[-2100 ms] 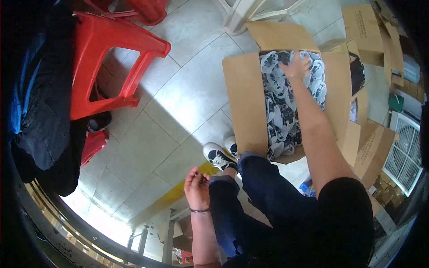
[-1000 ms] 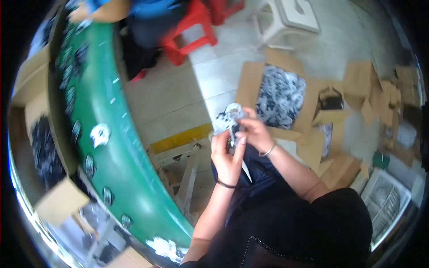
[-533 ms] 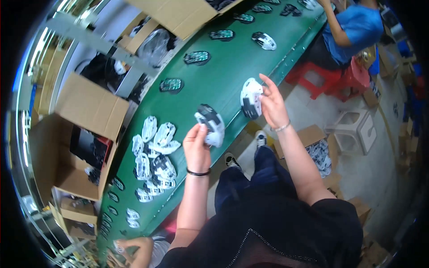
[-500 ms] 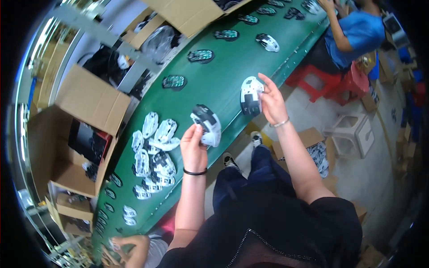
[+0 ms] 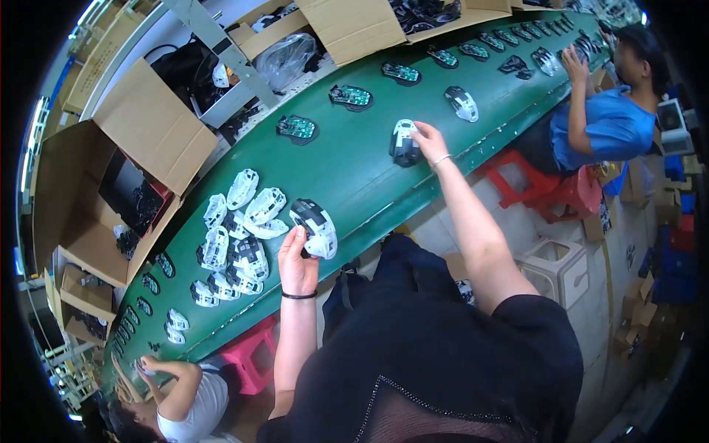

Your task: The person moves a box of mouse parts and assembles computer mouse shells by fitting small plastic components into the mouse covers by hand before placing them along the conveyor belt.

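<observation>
My left hand (image 5: 298, 270) pinches a black-and-white mouse shell (image 5: 315, 226) by its lower edge, above the near edge of the green belt (image 5: 354, 188). Farther right, my right hand (image 5: 430, 143) has its fingers on the side of another mouse shell (image 5: 404, 145). That one is white at the top and dark at the bottom; it is at the belt surface, and I cannot tell whether it rests there. Beside my left hand lies a pile of white mouse shells (image 5: 249, 258). A further mouse shell (image 5: 462, 103) lies beyond my right hand.
Green circuit boards in dark mouse bases (image 5: 298, 129) line the belt's far side. Open cardboard boxes (image 5: 155, 125) stand behind it. A co-worker in blue (image 5: 602, 129) sits at the right, another in white (image 5: 193, 402) at the lower left. Red stools (image 5: 543, 188) stand right.
My right hand has brought its mouse shell from near the belt's edge inward over the belt. My left hand still holds its shell, slightly lower in view. The whole view has shifted.
</observation>
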`<state>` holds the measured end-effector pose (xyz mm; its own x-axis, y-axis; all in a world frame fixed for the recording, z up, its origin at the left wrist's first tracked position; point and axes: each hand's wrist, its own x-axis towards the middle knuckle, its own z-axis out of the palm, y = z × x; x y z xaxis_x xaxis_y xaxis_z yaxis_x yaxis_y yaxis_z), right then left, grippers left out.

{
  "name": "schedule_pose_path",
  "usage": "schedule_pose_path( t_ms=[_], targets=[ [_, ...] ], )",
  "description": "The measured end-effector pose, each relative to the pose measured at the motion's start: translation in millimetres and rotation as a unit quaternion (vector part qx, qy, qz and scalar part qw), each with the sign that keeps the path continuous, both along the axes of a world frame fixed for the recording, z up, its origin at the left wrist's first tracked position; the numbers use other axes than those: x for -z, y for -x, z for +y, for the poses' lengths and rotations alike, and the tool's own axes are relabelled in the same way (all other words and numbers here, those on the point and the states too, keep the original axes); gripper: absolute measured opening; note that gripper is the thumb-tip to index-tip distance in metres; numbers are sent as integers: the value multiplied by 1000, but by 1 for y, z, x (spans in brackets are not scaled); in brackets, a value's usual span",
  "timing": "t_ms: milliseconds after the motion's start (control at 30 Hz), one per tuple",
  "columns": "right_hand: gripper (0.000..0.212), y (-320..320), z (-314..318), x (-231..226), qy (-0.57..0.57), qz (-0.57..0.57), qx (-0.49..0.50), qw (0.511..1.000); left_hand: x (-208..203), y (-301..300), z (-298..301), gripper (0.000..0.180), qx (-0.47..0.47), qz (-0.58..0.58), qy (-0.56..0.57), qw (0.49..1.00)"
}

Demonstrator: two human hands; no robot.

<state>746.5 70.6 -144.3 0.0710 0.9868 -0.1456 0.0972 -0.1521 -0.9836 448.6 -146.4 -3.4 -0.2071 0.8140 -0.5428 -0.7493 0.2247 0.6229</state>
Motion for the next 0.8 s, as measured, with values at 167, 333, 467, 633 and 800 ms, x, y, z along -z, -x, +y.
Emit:
schedule_pose_path(
  t_ms=[167,333,467,633,800],
  targets=[
    [60,-48,8,-46,-152,-428,-192,870,4,-7,14,17,-15,-1,10,1000],
    [68,-27,24,-77,-339,-511,-438,657,10,-23,25,18,-9,-36,26,999],
    [60,-28,60,-73,-173,-392,-462,777,9,-28,25,20,-5,-53,23,998],
    [45,-44,57,-74,156,-62,-335,927,14,-20,17,21,-36,-67,16,997],
    [42,-37,40,-79,226,76,-268,933,15,-18,16,21,-42,-78,8,996]
  ],
)
